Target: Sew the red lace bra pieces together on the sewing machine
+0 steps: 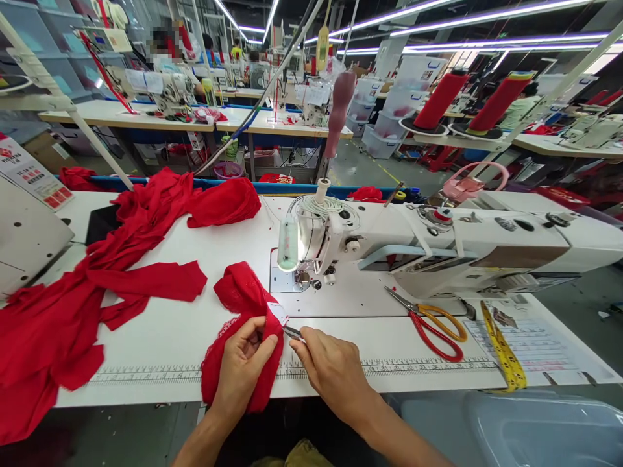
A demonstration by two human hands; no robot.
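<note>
Clear bin: a translucent plastic bin (545, 425) is standing below the table's front edge, towards the right corner; its contents are not showing clearly.
Stacked boxes: clear boxes (389, 126) are standing beyond the table's back edge, reddish stuff showing dimly through some walls.
Lace-edged piece: a bright red lace-edged piece (238, 285) is lying crumpled at the middle of the front edge of the table (160, 338), partly overhanging it; a white patch (277, 312) is showing near the fingers.
Left hand: the left hand (243, 363) is pinching the red fabric between thumb and fingers.
Right hand: the right hand (335, 370) is gripping a small metal tool (292, 333), its tip pointing at the patch.
Red heap: loose red cloth (43, 331) is spilling over the front left corner.
Scissors: scissors (428, 321) are lying open towards the right end.
</note>
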